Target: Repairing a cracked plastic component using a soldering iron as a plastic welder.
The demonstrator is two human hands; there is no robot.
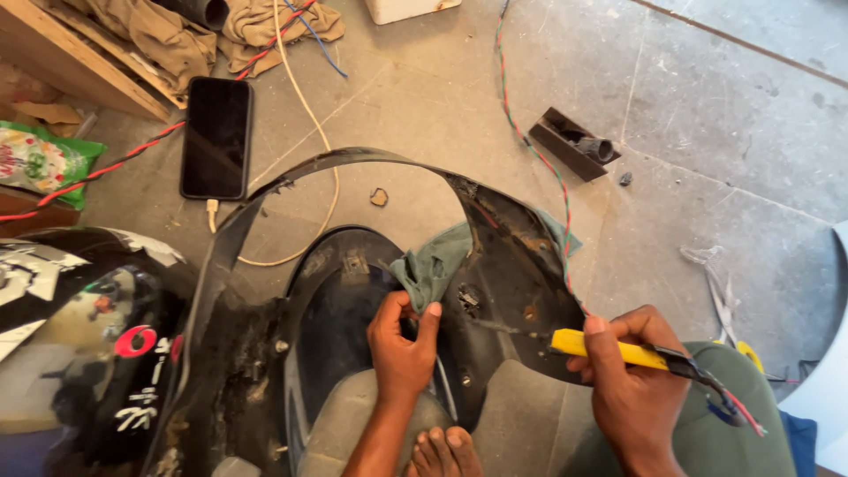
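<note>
A curved black plastic vehicle panel (pixel 353 163) stands on the floor in front of me, its dirty inner side facing me. My left hand (pixel 402 340) pinches a green cloth (pixel 433 265) against the panel's inner face. My right hand (pixel 632 384) grips a yellow-handled tool (pixel 614 351) with wires trailing from its back end. Its thin metal tip touches the panel's inner wall near a small hole. My bare toes (pixel 442 450) show at the bottom edge.
A black phone (pixel 216 137) lies on the stone floor at upper left with a white cable. A red-green twisted wire (pixel 530 146) runs across the floor. A small black bracket (pixel 574 143) lies at upper right. A glossy black stickered part (pixel 79 344) sits at left. Brown rags (pixel 168 31) are piled at the top.
</note>
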